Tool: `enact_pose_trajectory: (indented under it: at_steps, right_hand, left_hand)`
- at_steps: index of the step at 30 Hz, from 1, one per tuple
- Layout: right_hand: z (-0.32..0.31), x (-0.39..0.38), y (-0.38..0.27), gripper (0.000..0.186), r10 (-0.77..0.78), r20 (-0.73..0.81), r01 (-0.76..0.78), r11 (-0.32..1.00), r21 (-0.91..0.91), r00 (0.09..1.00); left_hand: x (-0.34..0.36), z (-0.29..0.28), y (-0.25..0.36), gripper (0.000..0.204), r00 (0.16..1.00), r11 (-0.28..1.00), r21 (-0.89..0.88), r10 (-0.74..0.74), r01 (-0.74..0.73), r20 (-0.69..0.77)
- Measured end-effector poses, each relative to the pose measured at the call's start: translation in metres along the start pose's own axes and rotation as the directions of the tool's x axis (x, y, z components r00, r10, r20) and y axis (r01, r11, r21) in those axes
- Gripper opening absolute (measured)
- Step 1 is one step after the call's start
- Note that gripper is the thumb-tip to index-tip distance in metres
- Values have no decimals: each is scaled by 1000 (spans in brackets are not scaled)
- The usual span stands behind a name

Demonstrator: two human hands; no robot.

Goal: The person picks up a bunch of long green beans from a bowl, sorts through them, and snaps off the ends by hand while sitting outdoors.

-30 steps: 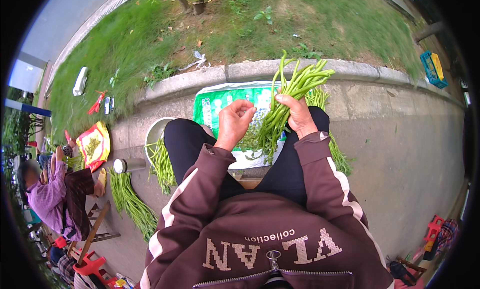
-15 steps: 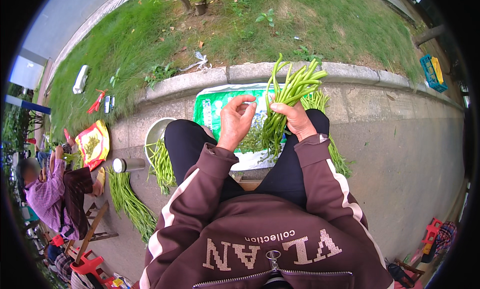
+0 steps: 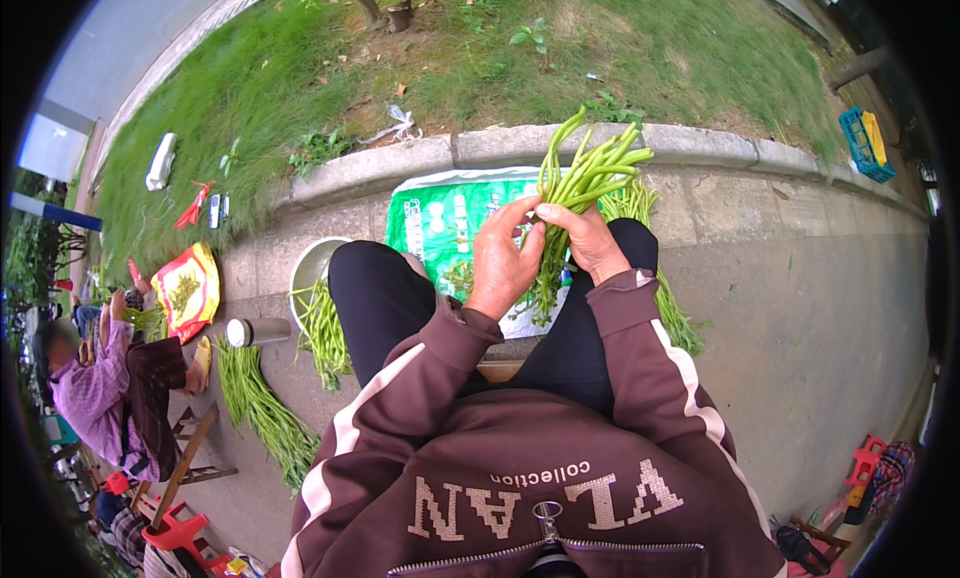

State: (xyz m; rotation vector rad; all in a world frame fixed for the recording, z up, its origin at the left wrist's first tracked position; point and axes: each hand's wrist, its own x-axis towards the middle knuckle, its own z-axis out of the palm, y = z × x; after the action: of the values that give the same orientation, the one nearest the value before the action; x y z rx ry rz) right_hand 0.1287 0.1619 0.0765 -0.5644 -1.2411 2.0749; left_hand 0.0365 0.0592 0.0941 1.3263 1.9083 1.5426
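My right hand is closed around a bunch of long green vegetable stems, held upright above the space between my knees. The thick ends fan out at the top, and leafy tips hang below the fist. Pressed against the bunch's left side is my left hand, its fingers bent and their tips pinching at the stems by my right thumb. Exactly which stem they grip is hidden. Under both hands lies a green and white plastic sack with leafy scraps on it.
More stems lie left on the pavement beside a metal flask. A pale basin stands at my left knee, another pile by my right. Beyond the sack runs a stone curb. A person sits far left.
My left hand has moved right from beside the bunch, and its fingertips now meet the stems. The right hand keeps its hold in nearly the same place.
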Motion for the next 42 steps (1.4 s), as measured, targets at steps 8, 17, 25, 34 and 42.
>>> enact_pose_trajectory:
  at_steps: [8, 17, 25, 34, 42]
  right_hand:
    - [-7, 1, 4, 42, 60, 88, -65, 996, 65, 994]
    - [-2, 1, 0, 49, 52, 54, -58, 989, 134, 997]
    - [-5, 2, 0, 41, 84, 57, -97, 946, 308, 995]
    - [-9, 3, 1, 36, 68, 82, -87, 962, 259, 994]
    - [-2, 2, -3, 38, 57, 144, -94, 959, 266, 988]
  left_hand:
    - [2, -4, -1, 28, 991, 977, -180, -103, 118, 89]
    - [2, -6, -23, 15, 962, 860, -432, -250, 271, 106]
    - [9, -25, -29, 8, 911, 733, -554, -387, 396, 140]
    - [8, -40, -40, 23, 966, 958, -132, -247, 255, 69]
    - [8, -31, -10, 20, 999, 997, 72, 40, -37, -33]
